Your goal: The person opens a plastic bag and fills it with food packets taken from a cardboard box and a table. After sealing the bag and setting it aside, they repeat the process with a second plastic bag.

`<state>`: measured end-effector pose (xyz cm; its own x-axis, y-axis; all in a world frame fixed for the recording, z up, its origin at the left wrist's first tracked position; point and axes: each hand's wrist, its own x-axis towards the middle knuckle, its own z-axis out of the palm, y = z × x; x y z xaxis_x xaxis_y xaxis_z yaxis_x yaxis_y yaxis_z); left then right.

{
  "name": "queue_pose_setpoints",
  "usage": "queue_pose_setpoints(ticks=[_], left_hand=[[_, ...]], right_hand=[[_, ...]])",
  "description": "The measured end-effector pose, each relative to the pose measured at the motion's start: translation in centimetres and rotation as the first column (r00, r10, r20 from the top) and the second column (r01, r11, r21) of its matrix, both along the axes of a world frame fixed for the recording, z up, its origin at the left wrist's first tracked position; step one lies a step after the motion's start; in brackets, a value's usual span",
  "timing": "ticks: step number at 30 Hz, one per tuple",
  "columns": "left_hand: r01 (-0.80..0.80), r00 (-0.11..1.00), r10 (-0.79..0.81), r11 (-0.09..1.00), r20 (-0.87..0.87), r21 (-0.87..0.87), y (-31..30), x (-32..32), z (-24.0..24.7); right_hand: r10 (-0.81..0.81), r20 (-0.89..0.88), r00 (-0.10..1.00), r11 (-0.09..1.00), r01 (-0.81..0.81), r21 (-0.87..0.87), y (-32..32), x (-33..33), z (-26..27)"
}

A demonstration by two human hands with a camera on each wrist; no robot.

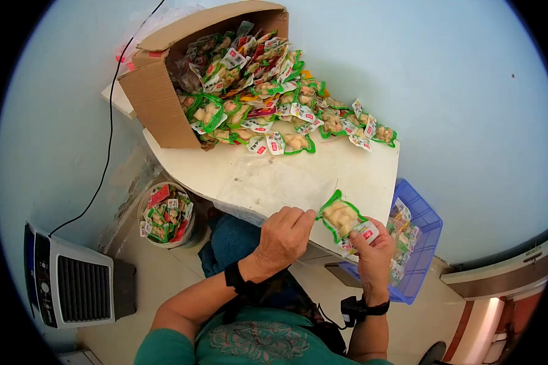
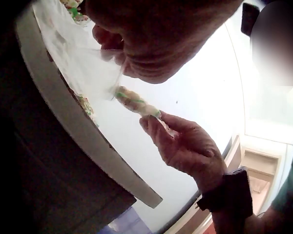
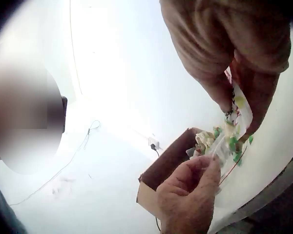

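My right hand [image 1: 374, 249] grips a small sealed food packet [image 1: 340, 216] by its white printed end, thumb on top. Pale lumpy pieces show through the packet's clear, green-edged front. Left of it, my left hand [image 1: 284, 236] has its fingertips together close to the packet's green edge. In the left wrist view, that hand [image 2: 151, 41] pinches thin clear plastic film [image 2: 88, 73] that stretches down beside the packet [image 2: 136, 102]. The right wrist view also shows the film [image 3: 219, 150] between the left hand's [image 3: 188, 195] thumb and finger.
An open cardboard box [image 1: 164, 112] lies on its side on the white table [image 1: 371, 182], many similar packets [image 1: 268, 88] spilling out. A bucket of packets [image 1: 166, 213] stands below left. The blue basket [image 1: 429, 228] at right holds more packets. An air cooler [image 1: 79, 280] stands lower left.
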<state>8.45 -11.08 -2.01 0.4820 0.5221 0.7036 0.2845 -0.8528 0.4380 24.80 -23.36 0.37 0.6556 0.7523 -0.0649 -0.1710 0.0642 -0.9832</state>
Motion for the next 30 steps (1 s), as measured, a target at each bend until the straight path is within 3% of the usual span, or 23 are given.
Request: queue_pose_setpoints(ticks=[5,17,23,27,30], left_hand=[[0.016,0.999,-0.014,0.999,0.043,-0.048,-0.2,0.2,0.0],[0.193,0.981,-0.193,0.981,0.035,-0.007,-1.7,0.3,0.7],[0.224,0.965,-0.212,0.972,0.151,-0.067,-1.2,-0.2,1.2],[0.164,0.976,-0.139,0.976,0.166,-0.146,-1.4,-1.1,1.0],[0.149,0.981,-0.125,0.977,0.150,-0.156,-1.1,-1.8,0.4]], right_hand=[[0.111,-0.125,0.986,0.992,-0.117,-0.042,-0.1,-0.3,-0.7],[0.353,-0.380,0.855,0.936,-0.317,0.156,2.0,-1.7,-2.5],[0.437,-0.415,0.798,0.899,-0.386,0.205,4.5,-2.6,-2.2],[0.467,-0.471,0.748,0.880,-0.341,0.332,6.7,-4.5,-2.4],[0.493,-0.555,0.670,0.870,-0.380,0.314,7.7,-5.0,-4.0]])
